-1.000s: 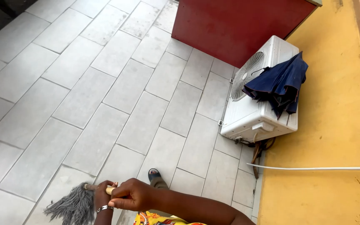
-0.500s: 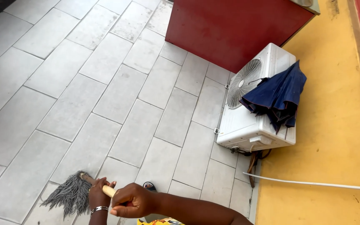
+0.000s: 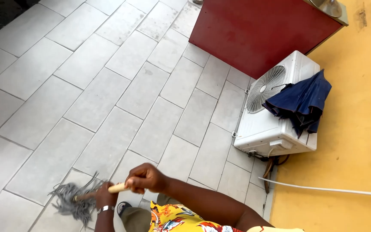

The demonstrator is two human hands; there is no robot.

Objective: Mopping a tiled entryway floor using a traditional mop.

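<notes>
Hands (image 3: 127, 189) on mop (image 3: 76, 198), open tiles (image 3: 86, 94) ahead

I can't see the mop handle (image 3: 117, 187) where both fists cover it, the red cabinet (image 3: 258, 30) and its metal lid (image 3: 329, 7) are clipped by the top edge, and the white cable (image 3: 327, 189) exits frame right.
</notes>
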